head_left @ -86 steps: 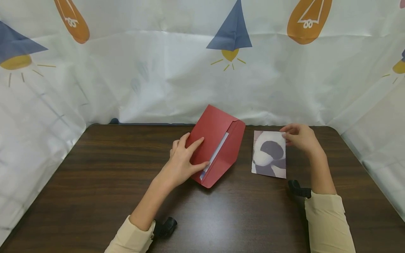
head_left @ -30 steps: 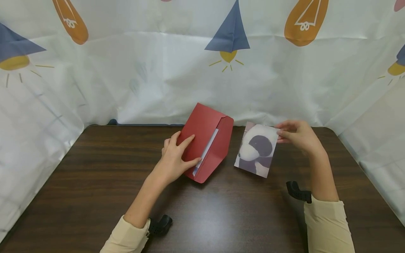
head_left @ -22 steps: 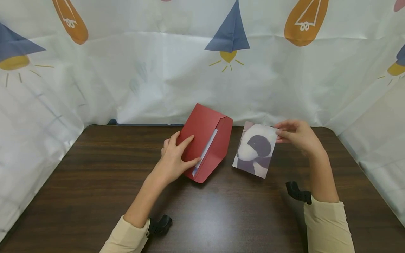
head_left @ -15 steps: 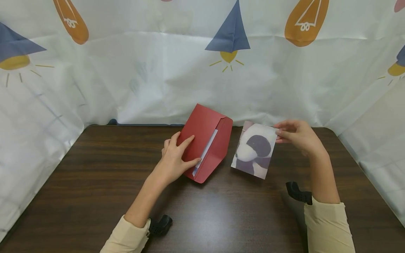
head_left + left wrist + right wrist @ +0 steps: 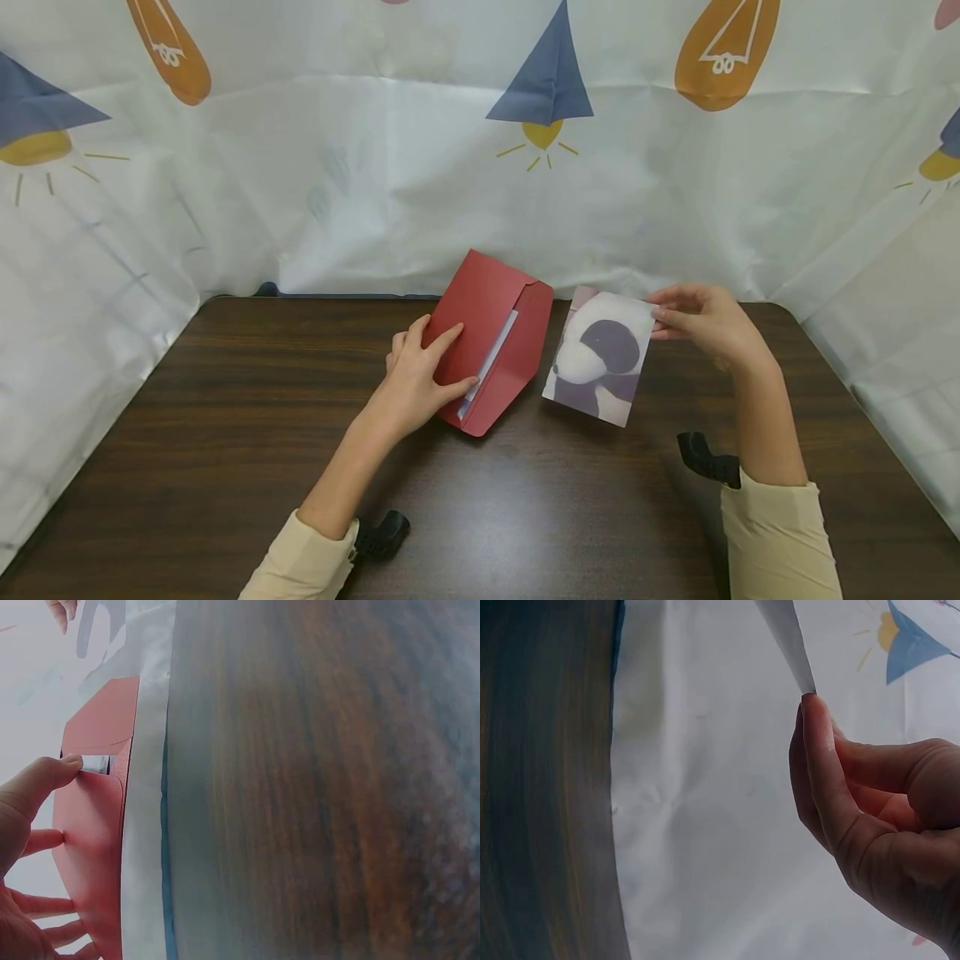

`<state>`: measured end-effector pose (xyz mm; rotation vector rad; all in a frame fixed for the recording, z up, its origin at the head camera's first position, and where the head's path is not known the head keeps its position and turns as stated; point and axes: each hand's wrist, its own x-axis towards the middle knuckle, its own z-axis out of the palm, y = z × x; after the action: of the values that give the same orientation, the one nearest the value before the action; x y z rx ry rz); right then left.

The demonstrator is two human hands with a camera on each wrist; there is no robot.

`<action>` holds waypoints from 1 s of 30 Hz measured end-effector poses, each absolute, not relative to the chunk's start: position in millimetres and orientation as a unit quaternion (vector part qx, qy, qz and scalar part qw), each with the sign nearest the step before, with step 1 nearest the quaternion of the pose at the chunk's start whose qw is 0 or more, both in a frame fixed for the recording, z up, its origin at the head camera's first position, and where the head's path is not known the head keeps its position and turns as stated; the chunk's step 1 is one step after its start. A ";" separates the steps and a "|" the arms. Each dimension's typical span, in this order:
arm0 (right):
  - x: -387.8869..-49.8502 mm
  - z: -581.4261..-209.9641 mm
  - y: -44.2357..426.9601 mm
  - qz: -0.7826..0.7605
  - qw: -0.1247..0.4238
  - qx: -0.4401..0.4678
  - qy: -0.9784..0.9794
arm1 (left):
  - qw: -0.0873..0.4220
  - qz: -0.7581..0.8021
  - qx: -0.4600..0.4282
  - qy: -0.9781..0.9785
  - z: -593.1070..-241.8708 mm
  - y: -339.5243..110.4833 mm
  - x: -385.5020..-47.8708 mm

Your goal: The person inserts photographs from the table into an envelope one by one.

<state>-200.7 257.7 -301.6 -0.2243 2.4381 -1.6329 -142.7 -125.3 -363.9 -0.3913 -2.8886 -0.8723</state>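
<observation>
My left hand (image 5: 416, 379) grips a red envelope (image 5: 480, 308), its thumb at the opening and its other fingers spread over the face and left edge. The envelope's flap is folded back to the right, and a white-and-bluish paper edge (image 5: 497, 348) shows in the slot. In the left wrist view the thumb lies against that opening in the envelope (image 5: 94, 817). To the right, my right hand (image 5: 701, 321) pinches the top right corner of a photo card (image 5: 600, 358) with a plush-toy-like picture. The card is tilted, just apart from the flap; its thin edge (image 5: 791, 645) shows in the right wrist view.
A dark wood-grain table (image 5: 225, 433) lies below both hands. Behind its far edge hangs a white curtain (image 5: 337, 192) printed with lamps and bulbs, also along both sides. Black wrist mounts (image 5: 382, 533) sit on both forearms at the beige sleeves.
The right hand has lifted and tilted the photo card and brought it left, closer to the envelope. Earlier, the left hand and envelope shifted slightly left; they are now nearly still.
</observation>
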 end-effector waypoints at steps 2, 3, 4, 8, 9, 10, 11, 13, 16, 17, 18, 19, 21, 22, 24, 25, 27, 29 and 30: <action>-200.1 -301.2 256.7 -0.556 0.099 -0.079 0.821 | 0.048 -0.285 -0.129 -0.949 -363.9 -124.8 -142.6; -199.8 -301.1 256.2 -0.558 0.099 -0.081 0.820 | 0.047 -0.285 -0.128 -0.949 -364.0 -124.6 -142.6; -199.6 -301.1 255.6 -0.559 0.099 -0.083 0.819 | 0.046 -0.285 -0.128 -0.949 -364.0 -124.4 -142.6; -199.0 -301.2 253.0 -0.564 0.101 -0.087 0.815 | 0.041 -0.287 -0.128 -0.948 -364.5 -123.5 -142.2; -199.0 -301.3 252.2 -0.566 0.101 -0.088 0.814 | 0.041 -0.288 -0.128 -0.948 -364.6 -123.2 -142.1; -198.9 -301.5 251.5 -0.567 0.102 -0.089 0.812 | 0.040 -0.289 -0.129 -0.948 -364.6 -122.8 -141.9; -198.8 -301.7 250.6 -0.569 0.103 -0.090 0.811 | 0.041 -0.288 -0.129 -0.948 -364.7 -122.4 -141.7; -198.7 -302.3 248.9 -0.571 0.105 -0.092 0.809 | 0.043 -0.287 -0.130 -0.948 -365.0 -121.8 -141.3; -198.8 -303.6 246.0 -0.574 0.110 -0.093 0.806 | 0.048 -0.286 -0.132 -0.948 -365.6 -120.7 -140.9; -199.0 -304.1 245.1 -0.574 0.111 -0.094 0.805 | 0.050 -0.286 -0.132 -0.948 -365.8 -120.3 -140.7; -199.1 -304.5 244.1 -0.574 0.113 -0.094 0.806 | 0.051 -0.286 -0.133 -0.947 -365.9 -120.0 -140.6; -199.1 -304.8 243.0 -0.574 0.115 -0.094 0.806 | 0.052 -0.286 -0.134 -0.947 -366.0 -119.6 -140.4; -199.2 -305.3 240.9 -0.570 0.118 -0.094 0.808 | 0.054 -0.287 -0.135 -0.947 -365.9 -118.9 -140.1; -199.3 -305.4 239.8 -0.568 0.120 -0.093 0.809 | 0.054 -0.287 -0.136 -0.947 -365.7 -118.6 -140.0; -199.4 -305.7 237.3 -0.565 0.123 -0.093 0.810 | 0.054 -0.288 -0.137 -0.946 -365.4 -118.1 -139.7; -199.4 -305.8 236.2 -0.564 0.125 -0.094 0.811 | 0.055 -0.289 -0.137 -0.946 -365.2 -117.8 -139.6; -199.6 -306.1 234.2 -0.563 0.129 -0.096 0.811 | 0.054 -0.291 -0.138 -0.945 -364.8 -117.4 -139.3; -199.4 -306.2 232.2 -0.563 0.132 -0.097 0.810 | 0.054 -0.291 -0.138 -0.945 -364.6 -116.9 -139.2; -199.3 -306.2 231.4 -0.562 0.134 -0.098 0.810 | 0.054 -0.291 -0.139 -0.945 -364.5 -116.6 -139.1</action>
<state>-199.3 231.4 -306.2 -0.2839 2.3484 -1.6291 -139.1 -116.6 -364.5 -0.4214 -2.8718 -0.8845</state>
